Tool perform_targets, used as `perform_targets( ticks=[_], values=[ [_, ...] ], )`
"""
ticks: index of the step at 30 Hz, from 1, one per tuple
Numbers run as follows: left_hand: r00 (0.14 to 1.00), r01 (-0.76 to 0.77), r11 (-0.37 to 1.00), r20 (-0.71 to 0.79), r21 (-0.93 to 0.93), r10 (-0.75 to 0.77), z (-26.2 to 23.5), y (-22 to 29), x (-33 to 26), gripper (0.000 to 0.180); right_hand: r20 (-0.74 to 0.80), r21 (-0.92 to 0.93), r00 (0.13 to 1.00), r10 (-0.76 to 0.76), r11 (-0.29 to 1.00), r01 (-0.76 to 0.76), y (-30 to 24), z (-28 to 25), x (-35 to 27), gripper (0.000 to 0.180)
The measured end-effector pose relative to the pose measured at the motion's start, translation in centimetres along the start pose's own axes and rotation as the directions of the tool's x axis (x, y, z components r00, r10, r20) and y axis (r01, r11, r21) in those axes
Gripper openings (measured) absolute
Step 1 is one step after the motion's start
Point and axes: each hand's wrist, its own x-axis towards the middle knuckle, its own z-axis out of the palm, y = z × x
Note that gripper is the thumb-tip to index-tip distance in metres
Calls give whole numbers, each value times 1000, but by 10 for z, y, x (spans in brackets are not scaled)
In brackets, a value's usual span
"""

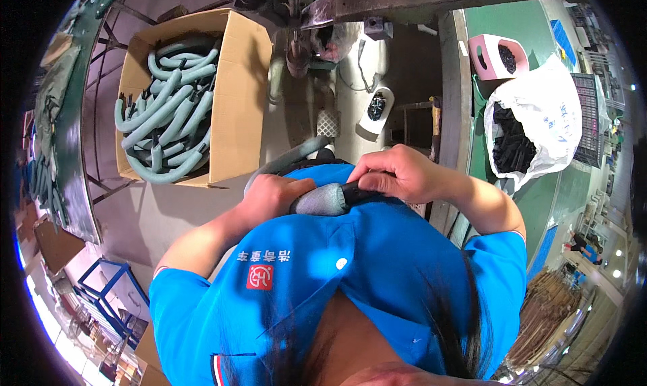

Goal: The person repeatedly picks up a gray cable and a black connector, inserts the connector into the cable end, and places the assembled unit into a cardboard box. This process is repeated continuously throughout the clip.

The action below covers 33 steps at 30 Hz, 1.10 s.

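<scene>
Close against my chest I hold a grey-green sleeved hose (318, 201) with both hands. My left hand (269, 196) is closed around it near its end. At that end a short black piece (360, 193), perhaps a rubber sleeve or plug, sticks out, and the fingers of my right hand (399, 174) pinch it. The rest of the hose runs behind my left hand and shows again farther off, curving toward the machine's pedal area. Whether the black piece sits inside the sleeve or over it I cannot tell.
At the far left stands a cardboard box (237, 103) full of similar hoses. On the green bench (499, 22) at right lie a white bag (559, 110) of black pieces and a pink bin (480, 57). Ahead are a machine (296, 52) and a white container (369, 124) with black parts.
</scene>
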Motion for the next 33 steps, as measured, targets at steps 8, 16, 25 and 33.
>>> perform_targets(
  ticks=[8,16,25,33],
  values=[
    [973,47,998,-229,40,-37,-6,-4,-11,36,-214,226,963,161,968,-111,11,9,13,41],
    [929,230,917,-353,327,-107,-55,-56,23,42,-535,48,840,88,996,-73,80,-27,97,46],
    [909,202,910,-415,362,-37,-135,-74,69,43,-672,-643,488,-557,766,-12,128,-89,175,22],
    [878,93,924,-468,371,99,-131,-88,53,35,-590,124,800,105,992,-38,115,-121,155,14]
  ],
)
